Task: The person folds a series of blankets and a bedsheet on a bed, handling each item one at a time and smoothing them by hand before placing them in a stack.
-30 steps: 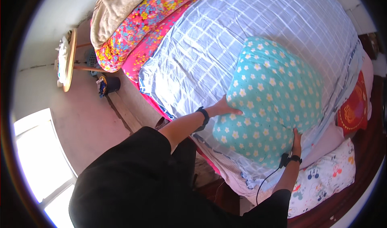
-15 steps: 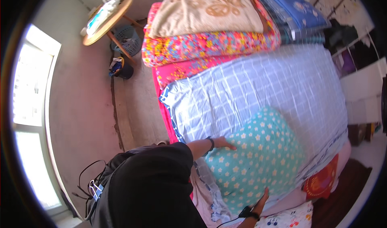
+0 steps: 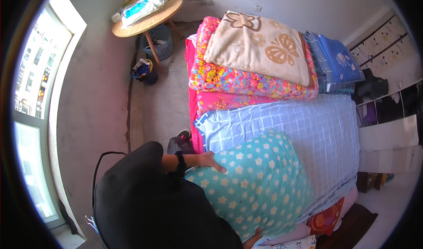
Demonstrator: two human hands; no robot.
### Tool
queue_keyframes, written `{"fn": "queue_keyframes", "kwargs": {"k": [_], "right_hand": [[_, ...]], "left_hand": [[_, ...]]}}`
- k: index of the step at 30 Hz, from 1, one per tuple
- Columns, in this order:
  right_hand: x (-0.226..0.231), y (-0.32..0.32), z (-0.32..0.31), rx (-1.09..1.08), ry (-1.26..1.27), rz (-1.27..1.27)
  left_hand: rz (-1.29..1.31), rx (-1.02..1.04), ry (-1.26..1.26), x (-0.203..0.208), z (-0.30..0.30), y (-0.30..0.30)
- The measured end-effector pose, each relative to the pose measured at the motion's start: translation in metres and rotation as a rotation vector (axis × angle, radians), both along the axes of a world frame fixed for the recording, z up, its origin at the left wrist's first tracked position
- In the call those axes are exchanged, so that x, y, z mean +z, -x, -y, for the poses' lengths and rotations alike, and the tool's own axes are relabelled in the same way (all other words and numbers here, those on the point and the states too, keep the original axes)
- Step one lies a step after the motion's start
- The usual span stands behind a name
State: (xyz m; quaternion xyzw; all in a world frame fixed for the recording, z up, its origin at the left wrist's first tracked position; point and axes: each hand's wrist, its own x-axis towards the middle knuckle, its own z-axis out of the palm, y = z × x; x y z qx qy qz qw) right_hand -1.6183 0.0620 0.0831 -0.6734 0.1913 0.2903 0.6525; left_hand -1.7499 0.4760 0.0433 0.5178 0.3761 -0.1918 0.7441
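A teal pillow (image 3: 260, 178) with white flowers rests on the near part of the bed, puffed and slightly tilted. My left hand (image 3: 211, 161), with a black band at its wrist, grips its left edge, the thumb on top and the other fingers out of sight. At the near edge my right hand (image 3: 252, 239) holds the pillow too; only part of that hand shows past my black sleeve. Beneath lies a light blue checked quilt (image 3: 326, 130), spread over the bed.
Folded bedding lies across the far end: a floral pink quilt (image 3: 246, 84), a beige butterfly blanket (image 3: 260, 51) and a blue pillow (image 3: 339, 57). A round table (image 3: 152, 22), basket (image 3: 161, 44) and bin (image 3: 147, 75) stand far left. White cabinets (image 3: 387, 136) line the right.
The pillow has come closer to my body and a little left, held by both hands. My view has shifted, showing more of the far wall and table.
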Motion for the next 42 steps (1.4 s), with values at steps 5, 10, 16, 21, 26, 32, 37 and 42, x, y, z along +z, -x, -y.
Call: {"fn": "queue_keyframes", "kwargs": {"k": [5, 10, 16, 21, 26, 32, 37, 42], "right_hand": [[0.058, -0.035, -0.144, 0.168, -0.077, 0.135], [0.128, -0.067, -0.31, 0.379, -0.181, 0.28], [0.208, -0.137, -0.539, 0.59, -0.237, 0.368], [0.234, -0.191, -0.626, 0.723, -0.024, 0.481], [0.276, -0.243, -0.613, 0.844, -0.013, 0.548], [0.349, -0.299, -0.577, 0.689, 0.098, 0.79], [0.304, -0.342, -0.68, 0.728, 0.041, 0.771], [0.149, -0.335, -0.805, 0.867, -0.034, 0.501]], "left_hand": [[-0.007, 0.211, -0.15, 0.063, -0.088, 0.045], [0.468, 0.434, -0.229, 0.1, -0.229, 0.031], [0.644, 0.577, -0.218, 0.151, -0.394, -0.004], [0.526, 0.607, -0.377, 0.171, -0.441, -0.019], [0.704, 0.583, -0.185, 0.208, -0.472, -0.031], [1.102, 0.584, -0.256, 0.272, -0.52, -0.052], [1.124, 0.74, -0.493, 0.251, -0.551, -0.066], [0.697, 0.71, -0.569, 0.135, -0.582, -0.072]]}}
